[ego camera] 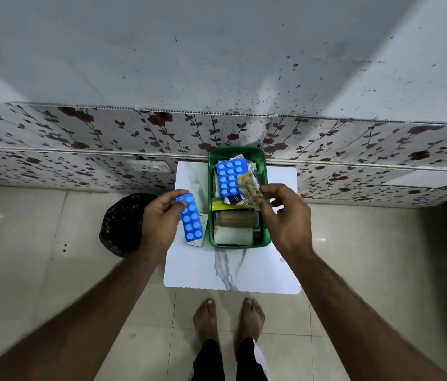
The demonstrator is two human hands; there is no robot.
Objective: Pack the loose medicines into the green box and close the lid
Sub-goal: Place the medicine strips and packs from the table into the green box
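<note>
The green box (265, 171) stands open on a small white marble-patterned table (233, 270), filled with packets, a wide blue blister pack (227, 179) on top and white gauze near its front. My left hand (159, 221) grips a narrow blue blister strip (191, 220) just left of the box, above a small white carton (200, 240) on the table. My right hand (285, 215) pinches a tan blister strip (248, 185) over the box's right side. No lid is visible.
A black plastic bag (122, 224) sits on the tiled floor left of the table. A floral-tiled wall (107, 138) rises right behind the table. My bare feet (228, 317) stand at the table's near edge.
</note>
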